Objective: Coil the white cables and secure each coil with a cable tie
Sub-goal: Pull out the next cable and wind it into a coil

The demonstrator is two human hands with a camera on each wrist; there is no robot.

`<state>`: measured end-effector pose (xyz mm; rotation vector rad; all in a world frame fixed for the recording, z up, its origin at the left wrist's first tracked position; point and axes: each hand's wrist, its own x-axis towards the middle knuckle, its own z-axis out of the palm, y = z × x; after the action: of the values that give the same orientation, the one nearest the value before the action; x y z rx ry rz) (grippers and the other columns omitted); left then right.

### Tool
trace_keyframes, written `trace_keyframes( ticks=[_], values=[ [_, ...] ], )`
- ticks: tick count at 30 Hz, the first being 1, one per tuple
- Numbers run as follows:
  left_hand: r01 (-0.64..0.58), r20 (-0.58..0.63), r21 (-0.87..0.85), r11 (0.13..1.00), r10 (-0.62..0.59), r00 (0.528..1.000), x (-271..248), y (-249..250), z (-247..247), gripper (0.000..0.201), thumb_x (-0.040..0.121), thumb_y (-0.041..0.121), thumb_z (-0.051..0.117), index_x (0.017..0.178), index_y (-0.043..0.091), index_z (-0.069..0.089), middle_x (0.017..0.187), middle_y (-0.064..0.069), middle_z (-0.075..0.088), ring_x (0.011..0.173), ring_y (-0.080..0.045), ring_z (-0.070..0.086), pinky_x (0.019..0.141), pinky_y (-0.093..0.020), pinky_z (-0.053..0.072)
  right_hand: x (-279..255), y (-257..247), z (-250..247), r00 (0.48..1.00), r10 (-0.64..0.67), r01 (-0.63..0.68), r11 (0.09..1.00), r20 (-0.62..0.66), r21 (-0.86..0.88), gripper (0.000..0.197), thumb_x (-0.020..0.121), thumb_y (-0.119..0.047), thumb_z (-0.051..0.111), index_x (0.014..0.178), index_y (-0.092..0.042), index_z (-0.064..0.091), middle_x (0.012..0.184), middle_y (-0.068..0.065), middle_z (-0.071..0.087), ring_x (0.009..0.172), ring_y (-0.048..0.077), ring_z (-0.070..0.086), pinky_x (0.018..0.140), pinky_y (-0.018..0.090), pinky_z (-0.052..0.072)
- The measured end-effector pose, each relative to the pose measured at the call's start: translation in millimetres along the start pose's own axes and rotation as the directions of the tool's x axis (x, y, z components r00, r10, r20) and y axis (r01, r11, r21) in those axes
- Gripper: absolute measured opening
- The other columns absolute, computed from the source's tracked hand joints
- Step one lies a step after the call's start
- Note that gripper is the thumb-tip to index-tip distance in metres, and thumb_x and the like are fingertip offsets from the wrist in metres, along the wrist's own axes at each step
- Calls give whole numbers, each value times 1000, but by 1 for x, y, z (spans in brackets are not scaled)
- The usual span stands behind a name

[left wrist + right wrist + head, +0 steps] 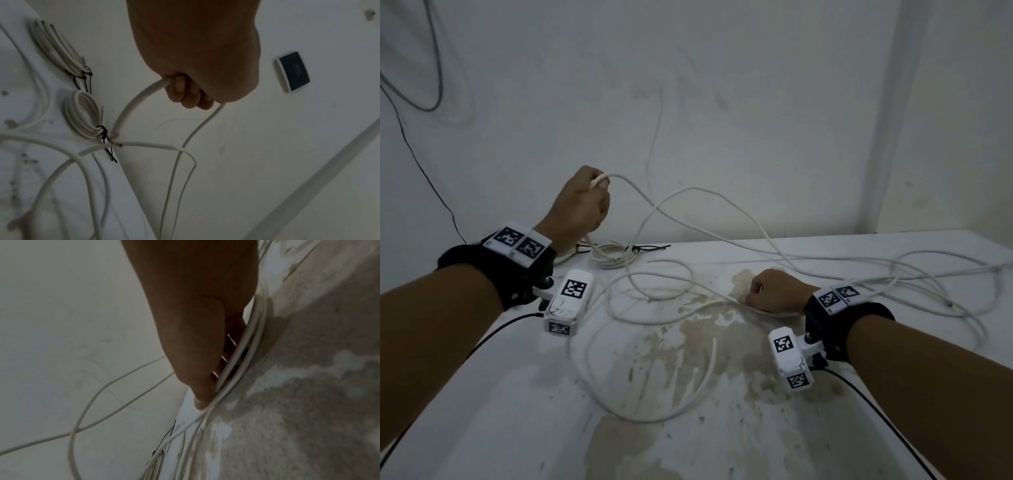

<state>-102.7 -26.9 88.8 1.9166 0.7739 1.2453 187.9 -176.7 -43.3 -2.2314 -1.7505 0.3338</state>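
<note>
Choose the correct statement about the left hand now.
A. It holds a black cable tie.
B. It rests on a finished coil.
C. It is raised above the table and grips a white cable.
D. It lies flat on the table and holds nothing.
C: the left hand is lifted off the table with its fingers curled round the white cable.

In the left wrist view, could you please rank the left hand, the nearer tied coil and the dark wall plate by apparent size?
1. left hand, largest, though closest to the camera.
2. nearer tied coil.
3. dark wall plate, smallest, but farther off, so true sizes are unsure.
</note>
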Motion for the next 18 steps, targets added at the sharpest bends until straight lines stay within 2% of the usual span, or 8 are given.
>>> trace_keyframes(
  ticks=[2, 4, 7, 8, 10, 12, 15, 18],
  values=[
    [-51, -8, -104, 993, 50, 999, -6, 7, -10, 27, 104, 5, 32, 84, 19, 42, 49, 8, 39, 40, -6, 26, 41, -16, 18, 2, 0, 0, 993, 68, -71, 997, -101, -18, 46, 94, -47, 56, 76, -5, 60, 92, 12, 67, 93, 29, 62, 73, 31, 41],
    [-112, -74, -190, 975, 99, 992, -11, 14, -18, 29, 104, 4, 29, 83, 19, 43, 48, 10, 36, 41, -7, 23, 42, -16, 15, 6, 3, 3, 973, 150, -151, 989, -178, 9, 45, 94, -45, 57, 64, -11, 49, 72, 4, 56, 83, 29, 59, 68, 29, 39],
    [-171, -146, -236, 957, 139, 979, -15, 29, -27, 31, 104, 7, 27, 84, 20, 47, 50, 9, 34, 42, -8, 22, 43, -19, 14, 11, 3, 11, 965, 201, -199, 980, -169, 28, 44, 89, -39, 61, 57, -15, 42, 59, 0, 44, 75, 28, 58, 57, 27, 36],
    [-185, -140, -226, 956, 156, 978, -15, 35, -28, 31, 104, 8, 27, 85, 20, 47, 51, 9, 34, 43, -9, 22, 43, -20, 14, 11, 2, 12, 963, 205, -202, 979, -176, 36, 38, 88, -37, 61, 61, -13, 47, 63, 2, 49, 79, 30, 61, 59, 26, 37],
    [-215, -97, -201, 956, 199, 975, -15, 46, -27, 31, 104, 7, 27, 86, 19, 48, 50, 9, 33, 42, -9, 22, 43, -21, 13, 12, -3, 13, 932, 248, -235, 969, -265, 82, 23, 88, -29, 59, 90, -6, 57, 92, 11, 63, 99, 34, 64, 72, 29, 43],
    [-240, -40, -185, 953, 236, 971, -15, 53, -25, 31, 102, 5, 27, 84, 18, 49, 50, 9, 31, 41, -9, 20, 43, -18, 14, 12, -6, 11, 862, 335, -297, 942, -380, 156, 37, 88, -22, 58, 119, -3, 45, 120, 18, 53, 108, 39, 59, 81, 35, 46],
    [-249, 17, -198, 948, 258, 966, -18, 59, -23, 31, 100, 4, 27, 83, 16, 50, 49, 10, 28, 42, -8, 17, 43, -15, 15, 15, 1, 4, 803, 468, -416, 883, -369, 216, 54, 88, -18, 60, 132, -4, 32, 135, 20, 33, 111, 42, 56, 80, 39, 45],
    [-246, 5, -226, 942, 254, 967, -20, 58, -23, 28, 98, 6, 28, 82, 15, 50, 49, 9, 26, 42, -8, 16, 44, -15, 13, 23, 20, -1, 810, 524, -495, 852, -264, 172, 49, 90, -23, 57, 131, -3, 36, 137, 23, 39, 119, 42, 52, 92, 43, 44]
  ],
)
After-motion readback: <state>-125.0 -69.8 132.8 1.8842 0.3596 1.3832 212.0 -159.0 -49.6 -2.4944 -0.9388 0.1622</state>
